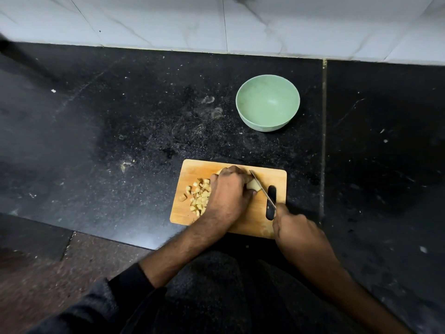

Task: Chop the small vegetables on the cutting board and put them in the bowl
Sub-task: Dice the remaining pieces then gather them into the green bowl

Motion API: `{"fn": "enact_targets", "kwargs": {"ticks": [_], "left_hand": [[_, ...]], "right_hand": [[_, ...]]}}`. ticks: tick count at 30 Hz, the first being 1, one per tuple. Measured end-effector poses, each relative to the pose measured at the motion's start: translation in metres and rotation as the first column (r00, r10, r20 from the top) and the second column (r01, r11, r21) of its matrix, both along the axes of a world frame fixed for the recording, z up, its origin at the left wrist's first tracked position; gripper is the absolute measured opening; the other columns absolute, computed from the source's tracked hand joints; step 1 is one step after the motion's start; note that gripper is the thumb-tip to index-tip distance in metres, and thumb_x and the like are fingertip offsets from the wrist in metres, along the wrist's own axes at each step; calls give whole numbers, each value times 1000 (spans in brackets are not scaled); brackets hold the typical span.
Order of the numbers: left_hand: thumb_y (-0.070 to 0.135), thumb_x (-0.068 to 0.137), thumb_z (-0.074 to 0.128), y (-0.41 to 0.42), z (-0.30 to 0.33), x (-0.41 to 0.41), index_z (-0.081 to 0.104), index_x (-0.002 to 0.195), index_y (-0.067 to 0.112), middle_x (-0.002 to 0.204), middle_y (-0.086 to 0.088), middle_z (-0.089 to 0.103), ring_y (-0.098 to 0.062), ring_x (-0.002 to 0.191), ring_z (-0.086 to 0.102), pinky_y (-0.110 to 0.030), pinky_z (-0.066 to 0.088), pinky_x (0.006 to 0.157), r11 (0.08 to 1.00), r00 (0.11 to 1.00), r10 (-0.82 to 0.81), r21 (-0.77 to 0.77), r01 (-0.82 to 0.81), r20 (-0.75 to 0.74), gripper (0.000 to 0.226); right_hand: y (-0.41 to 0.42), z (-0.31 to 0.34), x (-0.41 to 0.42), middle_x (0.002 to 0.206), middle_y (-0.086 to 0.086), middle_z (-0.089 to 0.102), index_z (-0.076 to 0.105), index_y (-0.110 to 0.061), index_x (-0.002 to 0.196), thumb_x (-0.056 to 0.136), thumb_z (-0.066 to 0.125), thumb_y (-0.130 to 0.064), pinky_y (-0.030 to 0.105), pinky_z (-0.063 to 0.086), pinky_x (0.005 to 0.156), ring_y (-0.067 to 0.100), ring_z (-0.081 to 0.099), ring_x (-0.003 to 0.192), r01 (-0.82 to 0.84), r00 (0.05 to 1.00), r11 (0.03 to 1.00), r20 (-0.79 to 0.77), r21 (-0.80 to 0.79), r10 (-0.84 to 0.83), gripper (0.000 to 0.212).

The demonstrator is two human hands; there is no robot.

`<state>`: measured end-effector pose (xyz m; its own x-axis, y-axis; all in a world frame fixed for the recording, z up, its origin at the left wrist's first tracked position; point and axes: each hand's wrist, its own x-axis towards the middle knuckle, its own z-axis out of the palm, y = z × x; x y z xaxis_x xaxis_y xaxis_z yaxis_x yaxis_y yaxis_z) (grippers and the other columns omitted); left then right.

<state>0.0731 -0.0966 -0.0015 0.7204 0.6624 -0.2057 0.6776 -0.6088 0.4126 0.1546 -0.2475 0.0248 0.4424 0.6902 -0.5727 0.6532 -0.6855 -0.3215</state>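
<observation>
A wooden cutting board (263,220) lies on the black counter. My left hand (228,194) curls over a pale vegetable piece (252,184) and holds it down on the board. My right hand (295,226) grips the handle of a knife (262,189), whose blade rests against the right side of that piece. A pile of small chopped cubes (198,197) sits on the board's left part, beside my left hand. The light green bowl (267,102) stands empty beyond the board, apart from it.
The black stone counter (120,128) stretches wide to the left and right, speckled with crumbs. A white tiled wall (216,20) rises behind the bowl. A seam (323,141) in the counter runs just right of the board. The counter's front edge drops off at lower left.
</observation>
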Motion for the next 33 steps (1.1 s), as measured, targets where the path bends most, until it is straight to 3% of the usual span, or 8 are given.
{"fn": "enact_targets", "kwargs": {"ticks": [3,7,12,17,21,27,30,33], "left_hand": [[33,89,69,-3,0,1,69,120,25,120,2,59,-20,118,50,-41,30,97,999,1000,5,34,-5,-5,33],[38,91,62,-7,-1,-2,62,129,23,124,1,57,-20,118,47,-40,29,98,998,1000,4,62,-3,-12,40],[45,86,64,-5,-2,-2,61,129,21,122,1,58,-19,117,48,-39,28,100,998,1000,3,56,-2,-22,49],[45,87,63,-5,0,-8,60,129,24,120,3,57,-17,117,47,-37,28,98,999,1000,11,51,-10,-18,47],[42,91,63,-5,2,-10,57,135,24,124,2,57,-18,120,47,-37,27,96,999,1000,-15,42,15,-13,48],[32,91,68,-4,2,-15,62,131,24,119,1,61,-21,116,51,-34,24,85,999,1000,-4,44,4,7,42],[30,90,67,-4,1,-13,65,125,23,116,2,61,-20,114,51,-37,29,90,998,1000,-12,58,11,18,35],[29,90,68,-2,-2,-12,67,119,20,115,1,61,-21,113,52,-39,31,93,998,1000,-7,65,5,23,31]], "right_hand": [[7,-2,1,97,6,63,38,-21,120,106,25,-30,45,51,79,26,61,90,8,1000,999,-5,-46,-8,21],[-9,-2,1,89,4,57,36,-23,123,105,25,-27,42,49,76,26,59,84,23,998,997,-52,-69,-26,21],[-38,1,-6,83,1,51,37,-25,105,106,26,-35,39,49,72,27,61,82,16,997,995,-71,-95,-23,15],[-44,3,-5,75,-6,48,32,-29,98,107,25,-37,32,44,65,10,51,67,3,996,996,-84,-85,-10,15],[-38,10,-5,76,0,56,33,-27,96,105,24,-39,37,47,66,20,58,72,2,999,999,-39,-48,-4,18],[-8,7,-12,83,3,62,40,-22,116,106,23,-36,47,55,74,24,65,79,5,998,999,-57,37,-3,25],[2,3,-13,92,6,62,38,-19,114,106,24,-27,46,52,76,26,63,86,7,999,1000,-46,0,-7,18],[9,1,-15,89,3,57,36,-21,104,106,25,-25,42,47,71,23,58,83,-5,1000,1000,-21,-5,5,12]]}}
